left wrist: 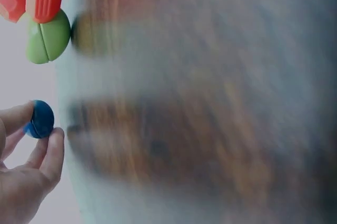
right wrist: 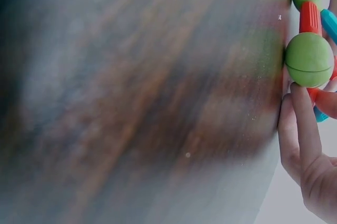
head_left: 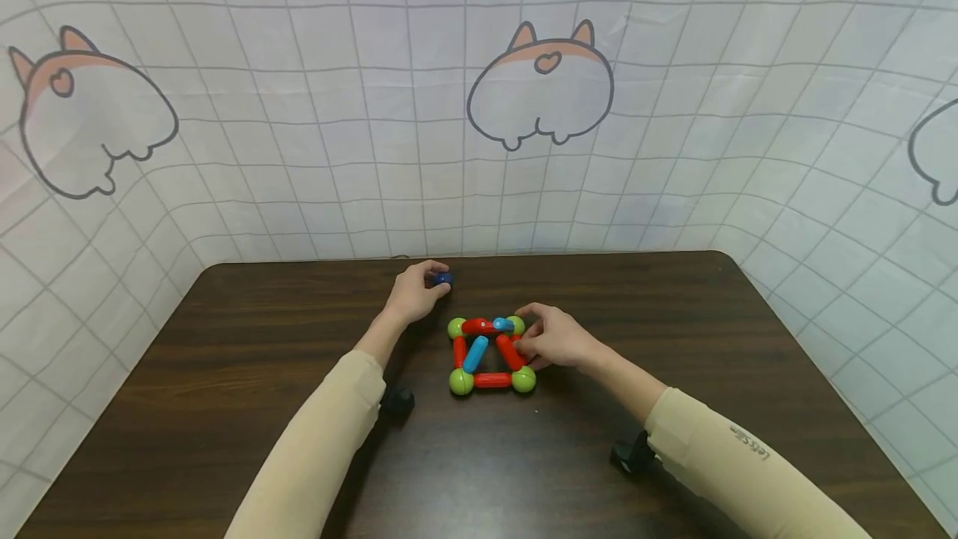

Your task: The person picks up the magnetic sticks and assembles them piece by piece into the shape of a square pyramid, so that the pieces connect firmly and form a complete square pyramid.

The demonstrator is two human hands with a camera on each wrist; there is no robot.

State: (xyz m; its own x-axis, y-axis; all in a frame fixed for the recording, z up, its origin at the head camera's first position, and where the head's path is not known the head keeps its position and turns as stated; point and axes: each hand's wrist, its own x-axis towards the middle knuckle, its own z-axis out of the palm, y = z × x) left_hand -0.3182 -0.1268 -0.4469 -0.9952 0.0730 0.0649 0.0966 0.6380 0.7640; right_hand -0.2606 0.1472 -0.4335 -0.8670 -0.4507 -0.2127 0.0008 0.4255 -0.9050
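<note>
My left hand (head_left: 414, 293) pinches a dark blue ball (head_left: 442, 279) between thumb and fingertips at the far side of the table. The left wrist view shows the blue ball (left wrist: 41, 119) low over the tabletop. In front of me sits a square frame of magnetic sticks and balls, with green balls (head_left: 461, 382) at its corners and red sticks (head_left: 492, 381) along its sides. Blue sticks (head_left: 475, 353) and another red stick (head_left: 507, 352) rise inward from corners. My right hand (head_left: 557, 338) grips the frame's right side, fingertips right at a green ball (right wrist: 309, 59) and the red stick beside it.
The dark wooden table (head_left: 262, 406) has its back edge just beyond my left hand. A white gridded curtain (head_left: 359, 148) with dog drawings hangs behind and at both sides. Black wrist mounts (head_left: 632, 453) hang beneath my sleeves, close over the tabletop.
</note>
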